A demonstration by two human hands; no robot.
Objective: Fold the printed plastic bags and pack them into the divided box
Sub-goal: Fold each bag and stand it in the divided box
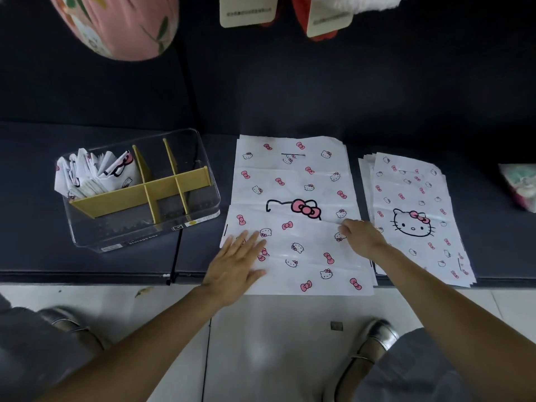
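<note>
A white plastic bag printed with pink bows and cat faces lies flat on the dark seat, its near part folded up over the middle. My left hand lies flat on the folded flap's left side, fingers straight. My right hand pinches the flap's upper right edge. A stack of the same printed bags lies to the right. At the left stands a clear box with yellow dividers; several folded bags fill its back left compartment.
A pink cushion and tagged red plush items lie at the back of the dark sofa. A pale bundle sits at the far right edge. White floor tiles, my shoes and knees are below the seat's front edge.
</note>
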